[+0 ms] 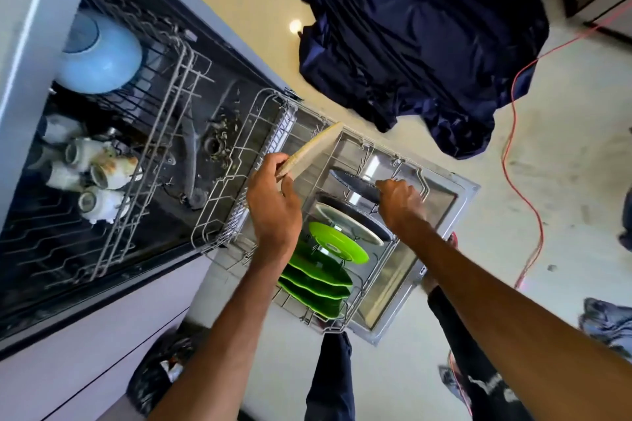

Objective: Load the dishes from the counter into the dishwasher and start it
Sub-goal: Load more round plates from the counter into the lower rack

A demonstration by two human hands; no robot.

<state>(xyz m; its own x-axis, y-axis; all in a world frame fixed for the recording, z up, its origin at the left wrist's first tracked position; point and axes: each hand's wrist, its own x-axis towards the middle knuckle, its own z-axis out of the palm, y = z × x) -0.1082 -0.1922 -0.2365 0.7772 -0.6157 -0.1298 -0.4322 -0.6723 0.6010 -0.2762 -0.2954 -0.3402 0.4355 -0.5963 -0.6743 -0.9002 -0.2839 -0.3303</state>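
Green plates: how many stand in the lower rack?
4 green plates, one row in the lower rack, farthest to nearest the person; overlap may hide more.

Left hand [273, 205] grips a board [314, 147], right hand [400, 202] a dark plate [355, 183].

Head-worn wide-angle view, steeply downward, close above the open dishwasher [441, 212]

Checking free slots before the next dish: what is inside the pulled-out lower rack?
In the lower rack stand green plates, a pale plate and a dark plate gripped by the right hand. The left hand holds a beige board at its far edge and hides what lies beneath.
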